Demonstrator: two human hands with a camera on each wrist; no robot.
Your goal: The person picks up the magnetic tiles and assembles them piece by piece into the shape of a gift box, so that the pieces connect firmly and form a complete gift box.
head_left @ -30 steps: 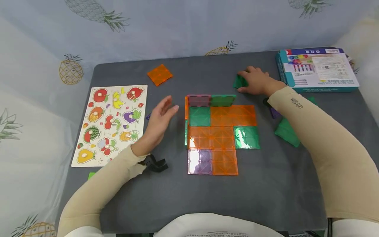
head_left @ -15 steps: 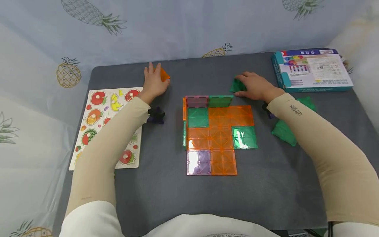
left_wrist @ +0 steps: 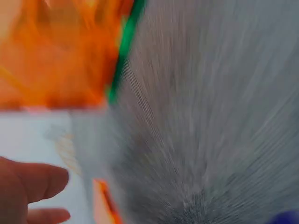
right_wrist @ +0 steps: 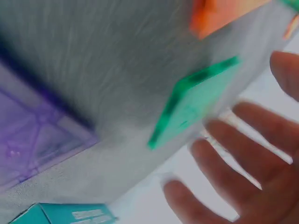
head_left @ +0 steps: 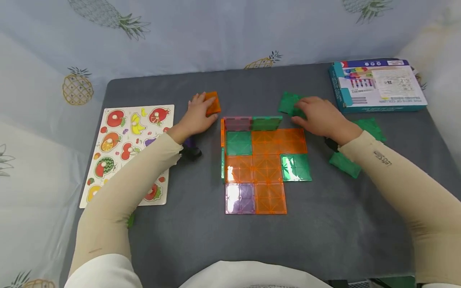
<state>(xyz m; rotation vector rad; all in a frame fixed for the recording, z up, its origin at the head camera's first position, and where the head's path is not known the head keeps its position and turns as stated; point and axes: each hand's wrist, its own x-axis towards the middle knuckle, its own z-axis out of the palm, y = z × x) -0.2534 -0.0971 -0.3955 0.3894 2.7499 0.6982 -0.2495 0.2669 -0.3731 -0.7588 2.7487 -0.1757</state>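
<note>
My left hand (head_left: 196, 116) lies over an orange translucent square tile (head_left: 215, 103) at the back of the table, fingers straight on its near left part. In the left wrist view the thumb (left_wrist: 44, 182) shows beside a narrow orange tile edge (left_wrist: 106, 205). My right hand (head_left: 320, 118) touches green tiles (head_left: 288, 102) at the back right, fingers spread in the right wrist view beside a green tile (right_wrist: 194, 102). Between the hands lies a flat layout of orange, green and purple tiles (head_left: 267, 168). Upright pink and green tiles (head_left: 266, 123) stand along its back edge.
A fruit puzzle board (head_left: 129, 128) lies at left, partly under the left arm. A teal and white box (head_left: 383, 86) sits at the back right. More green tiles (head_left: 371, 128) lie beneath the right forearm, with a purple tile (right_wrist: 39, 126) near the right wrist.
My left hand has reached from the left of the layout to the back orange tile, then brought it right and nearer. The right hand has drawn back rightward, spreading the green tiles apart.
</note>
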